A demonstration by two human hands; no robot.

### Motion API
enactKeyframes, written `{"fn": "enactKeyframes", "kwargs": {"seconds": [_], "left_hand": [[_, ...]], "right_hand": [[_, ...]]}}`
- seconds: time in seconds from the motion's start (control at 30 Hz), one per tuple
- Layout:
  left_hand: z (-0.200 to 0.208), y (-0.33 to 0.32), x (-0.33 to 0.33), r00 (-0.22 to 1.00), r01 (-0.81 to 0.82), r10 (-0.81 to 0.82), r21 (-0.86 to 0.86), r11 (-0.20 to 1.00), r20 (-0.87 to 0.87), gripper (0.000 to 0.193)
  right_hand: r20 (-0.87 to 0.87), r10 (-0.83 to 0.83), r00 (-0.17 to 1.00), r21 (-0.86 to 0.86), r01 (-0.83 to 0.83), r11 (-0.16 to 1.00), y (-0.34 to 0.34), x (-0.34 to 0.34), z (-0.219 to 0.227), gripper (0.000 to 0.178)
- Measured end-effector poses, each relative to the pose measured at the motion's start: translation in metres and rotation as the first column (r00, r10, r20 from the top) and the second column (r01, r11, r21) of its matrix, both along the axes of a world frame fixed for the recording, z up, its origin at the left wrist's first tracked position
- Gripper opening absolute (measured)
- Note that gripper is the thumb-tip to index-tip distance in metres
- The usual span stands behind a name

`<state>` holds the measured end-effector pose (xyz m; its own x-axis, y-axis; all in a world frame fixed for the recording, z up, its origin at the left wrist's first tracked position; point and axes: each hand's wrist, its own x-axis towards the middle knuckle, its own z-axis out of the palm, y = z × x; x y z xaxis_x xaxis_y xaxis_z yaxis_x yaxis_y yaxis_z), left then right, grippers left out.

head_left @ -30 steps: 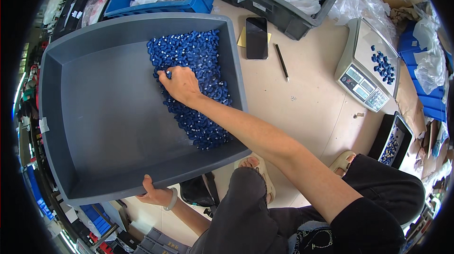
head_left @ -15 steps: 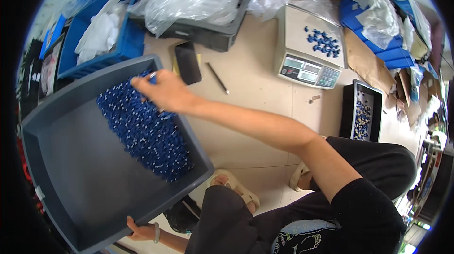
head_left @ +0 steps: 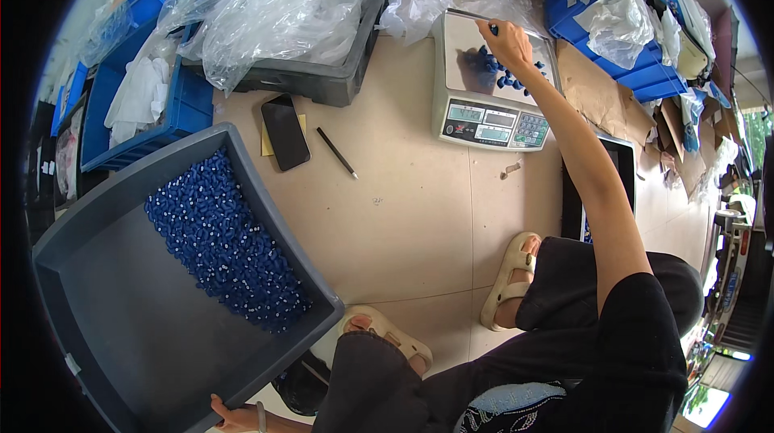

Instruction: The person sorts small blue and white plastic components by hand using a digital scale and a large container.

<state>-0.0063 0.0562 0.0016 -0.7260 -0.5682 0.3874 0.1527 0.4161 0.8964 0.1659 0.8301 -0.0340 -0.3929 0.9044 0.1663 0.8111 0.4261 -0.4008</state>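
- Your right hand [head_left: 508, 46], fingers curled, pinches a small blue plastic part [head_left: 494, 30] above the digital scale [head_left: 455, 38]; whether the palm holds more, you cannot tell from here.
- Loose blue parts [head_left: 506, 81] lie on the scale's pan, beneath that hand.
- Your left hand [head_left: 232, 417] clasps the near rim of the gray tub [head_left: 133, 304], thumb on top, other fingers mostly hidden.
- Many more blue pieces [head_left: 226, 239] lie heaped along the tub's right side.
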Motion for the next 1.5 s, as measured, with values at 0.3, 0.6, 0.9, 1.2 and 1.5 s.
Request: {"fn": "enactKeyframes", "kwargs": {"seconds": [0.3,0.6,0.9,1.2,1.5], "left_hand": [[0.021,0.025,0.017,1.0,-0.007,0.007,0.0,1.0,-0.011,0.028],[0.038,0.056,0.031,0.996,0.075,-0.067,0.122,0.99,-0.062,0.035],[0.033,0.046,0.025,0.995,0.006,0.001,0.059,0.998,-0.105,0.026],[0.007,0.015,0.006,0.995,-0.064,0.071,0.096,0.993,-0.075,0.028],[0.024,0.033,0.019,1.0,-0.017,0.017,0.036,0.999,-0.021,0.036]], "right_hand": [[0.101,-0.151,0.983,0.107,0.14,0.984,-0.001,-0.003,0.02,0.05],[-0.574,0.761,0.302,-0.068,-0.944,0.323,-0.325,-0.183,0.002,0.025],[-0.311,0.656,0.688,-0.27,-0.725,0.634,-0.49,-0.255,-0.062,0.087],[-0.332,0.648,0.685,-0.137,-0.715,0.685,-0.503,-0.236,-0.08,0.058],[-0.488,0.598,0.636,-0.201,-0.748,0.632,-0.518,-0.234,-0.067,0.036]]}}
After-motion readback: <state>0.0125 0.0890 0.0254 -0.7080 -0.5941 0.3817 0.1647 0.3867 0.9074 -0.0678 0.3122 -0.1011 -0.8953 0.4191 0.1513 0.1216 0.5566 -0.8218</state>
